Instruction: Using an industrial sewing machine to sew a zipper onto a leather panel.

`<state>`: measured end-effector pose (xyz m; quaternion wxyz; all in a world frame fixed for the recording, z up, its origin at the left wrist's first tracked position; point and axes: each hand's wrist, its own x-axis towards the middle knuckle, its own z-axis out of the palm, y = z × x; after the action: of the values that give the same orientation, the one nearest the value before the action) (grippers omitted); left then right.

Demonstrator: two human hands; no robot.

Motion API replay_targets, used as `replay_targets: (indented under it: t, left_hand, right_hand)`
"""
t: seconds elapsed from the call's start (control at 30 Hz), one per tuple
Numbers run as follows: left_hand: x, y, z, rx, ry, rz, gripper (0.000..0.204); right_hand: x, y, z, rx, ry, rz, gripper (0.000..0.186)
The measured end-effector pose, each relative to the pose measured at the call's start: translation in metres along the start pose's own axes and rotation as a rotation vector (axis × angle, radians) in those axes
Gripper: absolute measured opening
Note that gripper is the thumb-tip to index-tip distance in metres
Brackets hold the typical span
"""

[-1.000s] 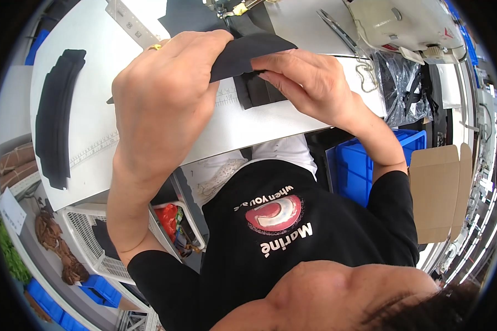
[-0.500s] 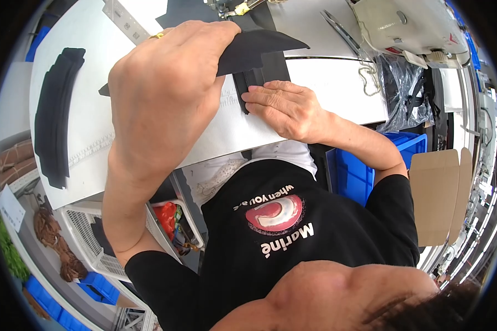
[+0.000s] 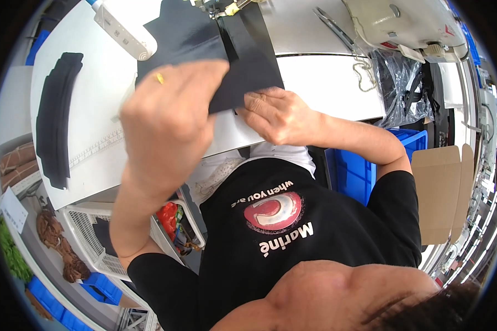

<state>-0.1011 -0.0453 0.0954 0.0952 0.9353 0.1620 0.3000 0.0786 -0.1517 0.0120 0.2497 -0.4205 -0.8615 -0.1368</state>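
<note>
My left hand [image 3: 168,118], smeared by motion, is curled at the lower-left edge of a flat piece of black material [image 3: 232,83], its fingers closed on it. My right hand [image 3: 276,116] has its fingers pressed together at that piece's lower-right corner, gripping it. The piece lies over a larger black sheet [image 3: 176,38] on the white worktable [image 3: 94,105], below a metal sewing-machine foot [image 3: 215,14]. A dark narrow strip [image 3: 227,44] runs up toward the foot. A white plastic tool [image 3: 124,33] lies at the sheet's left side. The fingertips of my left hand are partly hidden.
A stack of black strips [image 3: 55,118] is on the left. At right are tweezers [image 3: 334,27], a cord [image 3: 364,71], the machine body [image 3: 403,27], a plastic bag [image 3: 395,88], a blue bin [image 3: 348,176] and cardboard [image 3: 436,193]. White baskets [image 3: 94,231] stand below left.
The black piece has come down flatter toward the sheet, uncovering more of the white tool and sheet. My left hand has moved downward. My right hand shifted down, then slightly up onto the piece's corner.
</note>
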Motion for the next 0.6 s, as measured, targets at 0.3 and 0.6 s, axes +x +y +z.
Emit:
replay_targets:
  t: [0.3,0.6]
  left_hand:
    - [-0.063,0.016,0.062,-0.015,-0.047,-0.128,0.040]
    - [-0.067,0.013,0.061,-0.032,-0.072,-0.161,0.047]
  right_hand:
    - [-0.020,-0.034,-0.004,0.122,0.001,0.188,0.031]
    - [-0.025,-0.033,-0.001,0.142,0.040,0.214,0.029]
